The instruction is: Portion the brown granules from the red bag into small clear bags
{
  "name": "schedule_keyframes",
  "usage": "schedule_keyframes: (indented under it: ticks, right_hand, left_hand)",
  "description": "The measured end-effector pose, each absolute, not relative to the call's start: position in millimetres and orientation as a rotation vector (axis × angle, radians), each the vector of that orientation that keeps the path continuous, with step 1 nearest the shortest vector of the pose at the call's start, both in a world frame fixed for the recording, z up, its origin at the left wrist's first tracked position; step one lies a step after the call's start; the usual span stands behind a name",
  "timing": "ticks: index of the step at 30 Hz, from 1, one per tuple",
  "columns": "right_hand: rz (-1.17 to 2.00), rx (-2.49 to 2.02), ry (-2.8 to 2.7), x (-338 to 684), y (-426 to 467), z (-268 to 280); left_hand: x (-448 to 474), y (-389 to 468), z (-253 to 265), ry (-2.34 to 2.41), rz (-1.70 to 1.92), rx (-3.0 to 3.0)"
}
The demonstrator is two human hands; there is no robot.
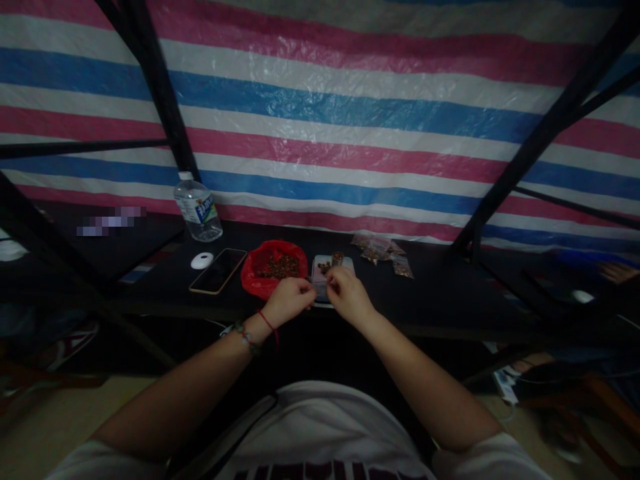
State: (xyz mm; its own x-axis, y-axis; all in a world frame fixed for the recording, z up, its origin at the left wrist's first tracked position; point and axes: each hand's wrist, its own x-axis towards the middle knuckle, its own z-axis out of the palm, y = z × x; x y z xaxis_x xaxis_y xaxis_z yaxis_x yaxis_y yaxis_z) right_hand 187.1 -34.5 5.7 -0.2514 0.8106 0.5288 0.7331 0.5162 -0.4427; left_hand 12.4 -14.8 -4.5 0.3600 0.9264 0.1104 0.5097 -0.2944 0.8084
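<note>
My left hand point(293, 297) is closed in a pinch at the front left edge of a small, pale, flat scale-like tray point(350, 264). Opposite it, my right hand point(347, 293) pinches over the tray's front part. Between the fingertips is a faint, see-through patch, perhaps thin plastic; I cannot make it out clearly. Small brown pieces point(324, 267) lie on the tray beside a little clear cup point(338, 257) with more brown bits. A red plastic bag point(253, 270), rolled open and holding brown pieces point(283, 265), lies left of the tray, close to my left hand.
Several small filled zip bags point(377, 249) lie at the back right. On the left are a phone point(219, 271), a white rounded object point(202, 261) and a clear bottle point(199, 210). Dark metal bars point(165, 100) slant on both sides. Another person's hand point(620, 272) shows far right.
</note>
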Motion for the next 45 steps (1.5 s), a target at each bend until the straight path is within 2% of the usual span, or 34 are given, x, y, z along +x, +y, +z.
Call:
schedule_keyframes:
  ticks: [3,7,13,18,23,27,32,37,45]
  right_hand:
    - [0.002,-1.225,-2.234,186.3,-36.2,3.6]
    - [-0.002,-1.279,-2.392,183.6,-36.6,1.7]
    - [0.195,-1.315,-2.276,191.2,-29.9,6.6]
    - [0.430,-1.151,-2.192,190.7,-28.2,8.7]
    - [0.573,-1.086,-2.137,181.2,-33.0,5.9]
    - [0.474,-1.087,-1.863,188.9,-18.8,-1.3]
    - [0.297,-1.339,-1.524,224.5,31.3,-21.3]
    - [0.369,-1.528,-1.597,245.7,74.9,-44.0]
    - [0.488,-1.561,-1.668,243.5,93.3,-52.3]
  left_hand:
    - [13.9,-17.1,-3.4,1.250,0.754,1.925]
    - [15.3,-25.2,3.2,1.231,0.730,2.136]
    - [5.3,-30.9,18.3,1.015,1.083,2.540]
    - [-6.8,-20.2,18.4,0.868,0.847,2.859]
    - [-5.5,-20.2,17.8,0.909,0.745,2.816]
    - [-6.3,-18.2,18.0,0.992,0.837,2.745]
    - [-13.3,-0.8,8.3,1.190,1.012,2.592]
    - [-17.3,16.0,-2.7,1.359,1.043,2.469]
    - [-26.3,33.7,-6.1,1.488,1.119,2.394]
